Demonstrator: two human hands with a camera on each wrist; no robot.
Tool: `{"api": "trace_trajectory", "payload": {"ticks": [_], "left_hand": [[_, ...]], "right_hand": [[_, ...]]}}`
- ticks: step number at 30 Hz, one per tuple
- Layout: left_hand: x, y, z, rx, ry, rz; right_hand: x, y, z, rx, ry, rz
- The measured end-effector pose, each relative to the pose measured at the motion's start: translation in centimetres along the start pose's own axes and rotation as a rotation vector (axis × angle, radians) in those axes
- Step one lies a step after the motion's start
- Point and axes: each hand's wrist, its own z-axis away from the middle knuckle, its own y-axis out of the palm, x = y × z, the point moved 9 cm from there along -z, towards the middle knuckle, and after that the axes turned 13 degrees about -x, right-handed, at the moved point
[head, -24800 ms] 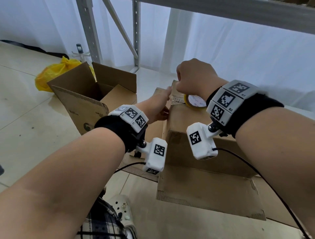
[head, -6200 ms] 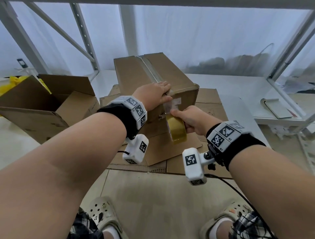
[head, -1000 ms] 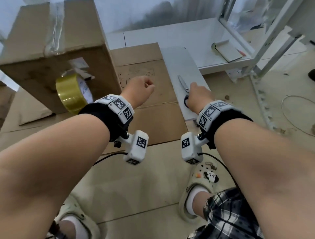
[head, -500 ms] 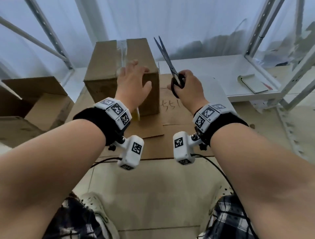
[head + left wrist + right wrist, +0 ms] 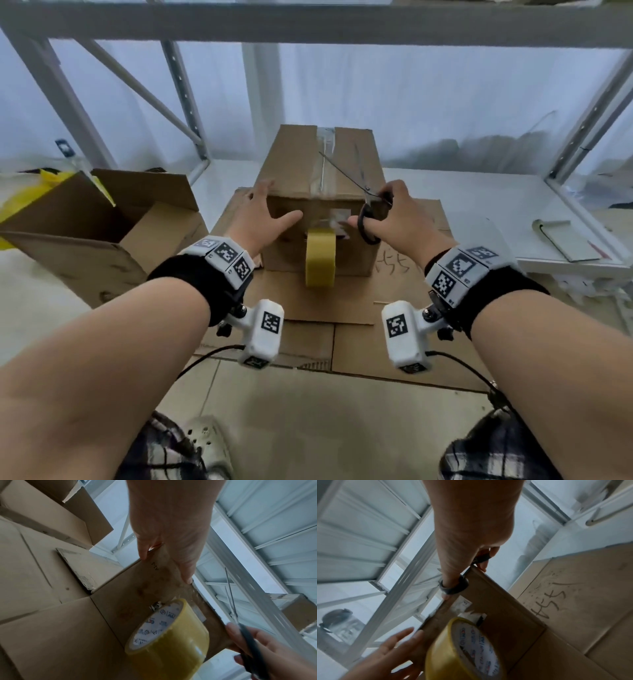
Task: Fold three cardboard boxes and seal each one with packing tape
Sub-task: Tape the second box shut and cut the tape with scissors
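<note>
The taped cardboard box (image 5: 318, 192) stands on flattened cardboard (image 5: 342, 308) on the floor, yellow tape roll (image 5: 320, 257) hanging from its near face. Left hand (image 5: 260, 219), fingers spread, presses the box's near-left corner; right hand (image 5: 394, 219) grips open scissors (image 5: 363, 192) at the roll's 2 o'clock.

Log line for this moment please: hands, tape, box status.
left hand open, braces taped box | right hand holds scissors, blades open | tape roll hangs uncut on box front
</note>
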Motion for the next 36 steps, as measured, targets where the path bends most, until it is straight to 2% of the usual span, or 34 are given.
{"api": "trace_trajectory", "payload": {"ticks": [3,5,7,8,10,12,14,17,20,24,30,36], "left_hand": [[0.7,-0.2,-0.2,0.005,0.041,-0.083],[0.4,-1.2,0.1,-0.13,0.093,-0.155],[-0.4,-2.0,0.9,-0.247,0.119,-0.135],[-0.8,-1.9,1.3,-0.252,0.118,-0.141],[-0.8,-0.4,1.6,-0.166,0.073,-0.095],[-0.5,1.9,1.9,-0.006,-0.039,0.126],[-0.4,3.8,2.4,0.106,-0.128,0.294],[-0.5,4.9,3.2,0.164,-0.203,0.365],[-0.2,5.2,3.4,0.167,-0.235,0.392],[-0.4,5.1,3.6,0.197,-0.203,0.382],[-1.0,4.9,3.5,0.216,-0.151,0.33],[0.2,5.5,3.1,0.281,-0.216,0.34]], "right_hand": [[1.2,-0.1,-0.3,0.048,-0.102,0.189],[2.3,-1.1,-0.5,-0.01,-0.215,0.358],[3.3,-2.0,-0.1,-0.068,-0.286,0.381],[3.6,-2.2,0.2,-0.071,-0.291,0.348],[3.5,-2.2,0.6,-0.001,-0.22,0.156],[3.4,-1.6,1.3,0.128,-0.128,-0.106],[3.3,-1.4,1.6,0.205,-0.098,-0.173],[2.9,-1.2,2.3,0.316,-0.046,-0.123],[2.4,-0.9,3.4,0.44,-0.002,-0.102],[0.6,-1.7,4.3,0.571,0.07,0.011],[-0.3,-2.4,3.5,0.551,0.106,0.057],[0.1,-1.8,2.6,0.632,0.121,0.144]]}}
